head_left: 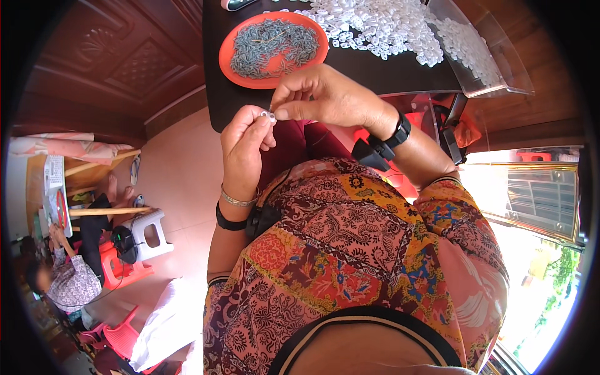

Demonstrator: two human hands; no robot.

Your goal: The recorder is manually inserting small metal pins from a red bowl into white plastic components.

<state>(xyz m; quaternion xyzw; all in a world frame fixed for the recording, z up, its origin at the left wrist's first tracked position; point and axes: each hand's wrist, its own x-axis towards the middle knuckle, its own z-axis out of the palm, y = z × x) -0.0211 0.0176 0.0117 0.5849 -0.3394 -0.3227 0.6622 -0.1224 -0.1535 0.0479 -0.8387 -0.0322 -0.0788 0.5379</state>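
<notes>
One clear piece nearer me than the orange plate | my left hand pinched it | whether my right hand gripped, I couldn't tell

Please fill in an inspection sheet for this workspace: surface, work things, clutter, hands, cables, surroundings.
Surface: dark table.
Work things: orange-red plate of small grey pieces; heaped clear pieces; more in a transparent tray.
Clutter: partly visible object at the table's far edge, cut off by the frame.
Hands: left hand pinches a small pale piece; right hand has fingertips at it, grip unclear.
Cables: thin dark cord near the co-worker.
Surroundings: seated co-worker, grey stool, wood panelling.
</notes>
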